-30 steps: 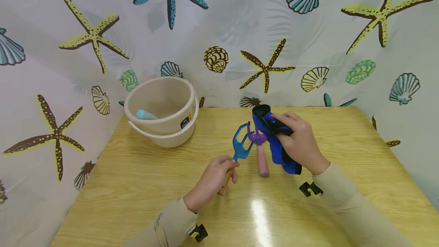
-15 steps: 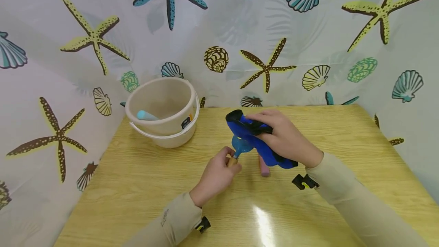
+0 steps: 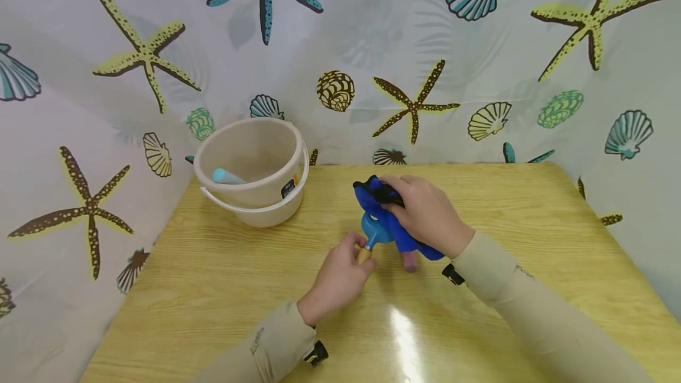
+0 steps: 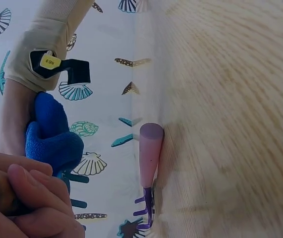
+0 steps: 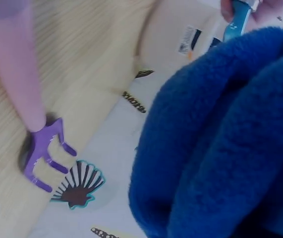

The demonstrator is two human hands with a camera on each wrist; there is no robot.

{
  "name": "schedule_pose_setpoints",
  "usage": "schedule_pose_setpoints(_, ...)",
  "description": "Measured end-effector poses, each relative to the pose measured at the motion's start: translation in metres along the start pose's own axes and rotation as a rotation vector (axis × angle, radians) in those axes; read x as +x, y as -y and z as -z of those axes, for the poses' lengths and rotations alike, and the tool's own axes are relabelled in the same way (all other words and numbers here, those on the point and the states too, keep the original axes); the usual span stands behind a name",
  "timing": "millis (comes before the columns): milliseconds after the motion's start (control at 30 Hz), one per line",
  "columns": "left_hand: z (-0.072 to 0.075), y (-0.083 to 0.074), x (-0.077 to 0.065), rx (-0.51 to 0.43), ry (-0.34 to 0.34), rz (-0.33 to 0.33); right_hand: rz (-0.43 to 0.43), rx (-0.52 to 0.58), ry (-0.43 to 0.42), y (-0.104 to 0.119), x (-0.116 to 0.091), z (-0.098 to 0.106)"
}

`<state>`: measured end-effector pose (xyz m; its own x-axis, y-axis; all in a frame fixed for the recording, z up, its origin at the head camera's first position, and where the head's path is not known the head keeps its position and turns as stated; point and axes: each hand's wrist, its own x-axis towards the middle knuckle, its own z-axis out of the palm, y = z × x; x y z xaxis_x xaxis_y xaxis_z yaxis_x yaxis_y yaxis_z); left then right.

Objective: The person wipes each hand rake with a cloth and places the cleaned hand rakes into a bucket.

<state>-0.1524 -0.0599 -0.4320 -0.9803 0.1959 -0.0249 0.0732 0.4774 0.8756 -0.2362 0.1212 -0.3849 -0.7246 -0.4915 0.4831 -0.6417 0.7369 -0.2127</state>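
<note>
My left hand [image 3: 337, 276] grips the wooden handle of a blue hand rake [image 3: 374, 230], held above the table. A blue cloth [image 3: 407, 241] with black edging is bunched in my right hand [image 3: 428, 214] and wraps over the rake's head, so most of the tines are hidden. In the left wrist view, a couple of tines poke out beside the cloth [image 4: 57, 148]. Below, a second hand rake [image 5: 17, 69] lies on the table, with a pink handle and a purple three-tined head; the cloth covers most of it in the head view.
A beige bucket [image 3: 266, 217] with a white handle stands at the back left of the wooden table [image 3: 213, 282]. Inside it leans a light-blue rod-like thing [image 3: 229, 178]. A sheet [image 3: 372, 46] printed with starfish and shells hangs around the table's back and sides.
My right hand has brought the cloth leftward onto the blue rake's tines and now bunches it tighter there. The left hand has shifted slightly, turning the rake. The bucket has stayed put.
</note>
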Motion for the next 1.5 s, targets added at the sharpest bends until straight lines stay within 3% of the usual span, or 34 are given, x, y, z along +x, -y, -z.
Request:
schedule_pose_setpoints(167,0.0,0.002,0.001,-0.009,-0.017,-0.004,0.003,-0.086,-0.155,-0.004,-0.004,-0.007)
schedule_pose_setpoints(300,0.002,0.001,0.0,-0.031,-0.026,-0.009,0.028,-0.085,-0.264,-0.007,-0.006,-0.011)
schedule_pose_setpoints(367,0.003,0.0,0.0,-0.036,-0.021,-0.01,0.017,-0.081,-0.266,-0.009,-0.006,-0.013)
schedule_pose_setpoints(567,0.002,0.0,-0.002,-0.016,-0.012,-0.014,-0.047,0.031,-0.159,-0.013,-0.007,-0.016)
schedule_pose_setpoints(667,0.001,0.0,-0.003,-0.017,-0.012,-0.017,-0.057,0.081,-0.203,-0.014,-0.007,-0.016)
schedule_pose_setpoints(767,0.001,-0.002,-0.002,-0.023,-0.01,-0.01,-0.013,0.076,-0.265,-0.014,-0.007,-0.016)
schedule_pose_setpoints(867,0.002,-0.004,-0.003,-0.025,-0.007,-0.002,0.034,0.055,-0.272,-0.014,-0.009,-0.016)
schedule_pose_setpoints(967,0.002,-0.004,-0.003,-0.02,-0.004,0.003,0.052,0.023,-0.237,-0.014,-0.014,-0.015)
schedule_pose_setpoints(1033,0.002,-0.003,-0.003,-0.019,-0.001,0.006,0.038,0.01,-0.168,-0.013,-0.017,-0.014)
schedule_pose_setpoints(1200,0.004,-0.002,-0.004,-0.027,-0.001,0.01,-0.026,0.08,0.136,-0.005,-0.027,-0.012)
schedule_pose_setpoints(1267,0.005,-0.002,-0.004,-0.029,-0.003,0.013,-0.032,0.074,0.2,-0.001,-0.029,-0.011)
schedule_pose_setpoints(1367,0.006,-0.002,-0.002,-0.028,-0.003,0.014,0.02,-0.017,0.171,0.002,-0.03,-0.011)
schedule_pose_setpoints(1500,0.006,0.0,0.001,-0.02,-0.001,0.017,0.154,-0.1,0.079,0.009,-0.031,-0.012)
